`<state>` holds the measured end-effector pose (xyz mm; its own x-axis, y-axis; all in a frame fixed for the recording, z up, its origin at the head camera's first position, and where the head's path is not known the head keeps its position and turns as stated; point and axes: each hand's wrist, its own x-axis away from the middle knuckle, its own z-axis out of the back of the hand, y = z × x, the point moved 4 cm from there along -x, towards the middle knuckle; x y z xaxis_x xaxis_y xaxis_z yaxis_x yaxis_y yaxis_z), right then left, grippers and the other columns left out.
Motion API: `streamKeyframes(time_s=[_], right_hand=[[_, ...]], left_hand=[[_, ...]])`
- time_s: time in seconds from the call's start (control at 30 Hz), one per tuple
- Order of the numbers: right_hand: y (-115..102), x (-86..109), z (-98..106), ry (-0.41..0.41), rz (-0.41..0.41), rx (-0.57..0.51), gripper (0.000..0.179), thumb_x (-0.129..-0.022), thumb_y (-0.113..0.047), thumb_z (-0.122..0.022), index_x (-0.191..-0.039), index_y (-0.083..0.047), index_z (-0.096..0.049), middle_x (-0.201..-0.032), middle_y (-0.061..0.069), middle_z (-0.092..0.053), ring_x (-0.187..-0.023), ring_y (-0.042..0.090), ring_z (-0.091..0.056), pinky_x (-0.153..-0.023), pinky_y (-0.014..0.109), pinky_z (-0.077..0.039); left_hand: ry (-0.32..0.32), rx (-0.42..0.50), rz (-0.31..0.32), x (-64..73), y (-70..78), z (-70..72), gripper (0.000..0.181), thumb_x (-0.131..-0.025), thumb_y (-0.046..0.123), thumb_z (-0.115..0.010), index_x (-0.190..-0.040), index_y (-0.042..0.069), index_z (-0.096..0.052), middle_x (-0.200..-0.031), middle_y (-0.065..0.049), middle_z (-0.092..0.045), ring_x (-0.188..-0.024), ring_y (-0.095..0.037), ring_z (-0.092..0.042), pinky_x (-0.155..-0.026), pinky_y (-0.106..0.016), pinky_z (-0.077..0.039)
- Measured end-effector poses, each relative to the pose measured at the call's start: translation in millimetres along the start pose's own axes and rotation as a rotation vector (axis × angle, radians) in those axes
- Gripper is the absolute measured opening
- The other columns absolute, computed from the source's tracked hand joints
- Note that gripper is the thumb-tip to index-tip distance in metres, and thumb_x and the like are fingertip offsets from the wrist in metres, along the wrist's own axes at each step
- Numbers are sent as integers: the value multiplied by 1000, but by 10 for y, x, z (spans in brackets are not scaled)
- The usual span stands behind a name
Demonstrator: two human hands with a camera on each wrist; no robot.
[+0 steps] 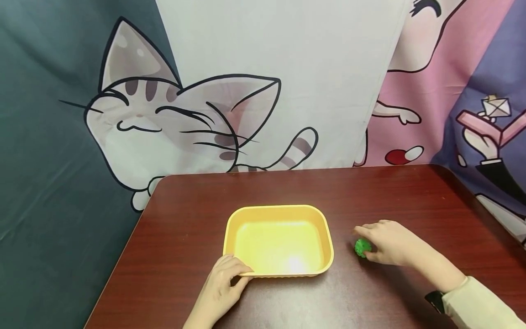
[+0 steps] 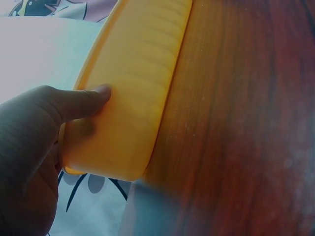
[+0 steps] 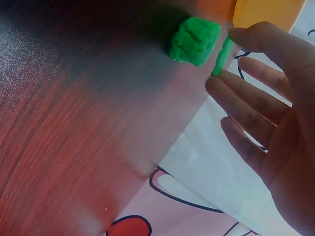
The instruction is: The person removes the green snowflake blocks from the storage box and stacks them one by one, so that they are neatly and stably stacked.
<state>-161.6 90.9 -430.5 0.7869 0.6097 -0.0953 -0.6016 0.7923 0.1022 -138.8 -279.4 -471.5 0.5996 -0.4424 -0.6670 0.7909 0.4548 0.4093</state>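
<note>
A yellow plastic basin (image 1: pixel 278 208) with rounded corners sits in the middle of the table. My left hand (image 1: pixel 223 281) grips its near left corner. In the left wrist view the thumb (image 2: pixel 88 102) presses against the outer wall, while the other fingers are mostly hidden behind the corner. To the right of the basin, my right hand (image 1: pixel 388 242) pinches a thin, flat green piece (image 3: pixel 223 56) between thumb and fingertips. Close beside it in the right wrist view is a chunky green block (image 3: pixel 195 41) with a ridged surface. From the head, the green (image 1: pixel 363 247) shows as one rounded, bumpy shape.
The dark red wooden table (image 1: pixel 197 196) has a rounded far edge. Behind it hangs a cloth backdrop (image 1: pixel 320 55) with a cartoon cat and other drawn figures. A dark band (image 1: pixel 434 301) circles the right wrist below a pale sleeve (image 1: pixel 476 304).
</note>
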Motion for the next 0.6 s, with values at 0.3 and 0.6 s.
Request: streamKeyframes(time_s=[0.3,0.6], right_hand=[[18,-17,-62,-60,-40,-20,45,-72,-32,-75,-107,-8,-61,-95,3,-66,-73,19,-61,-72,44,-52],[33,-31,-99,-53,-18,-31,36,-73,-32,-75,-100,-12,-62,-80,-10,-57,-61,6,-48,-62,39,-51]], left_hand=[[5,5,-5,-7,1,5,7,-83,23,-69,-79,18,-69,-79,15,-63,-80,-4,-55,-92,-38,-40],[3,1,0,-7,1,10,4,-79,19,-73,-80,19,-69,-79,15,-63,-79,-3,-55,-93,-37,-40]])
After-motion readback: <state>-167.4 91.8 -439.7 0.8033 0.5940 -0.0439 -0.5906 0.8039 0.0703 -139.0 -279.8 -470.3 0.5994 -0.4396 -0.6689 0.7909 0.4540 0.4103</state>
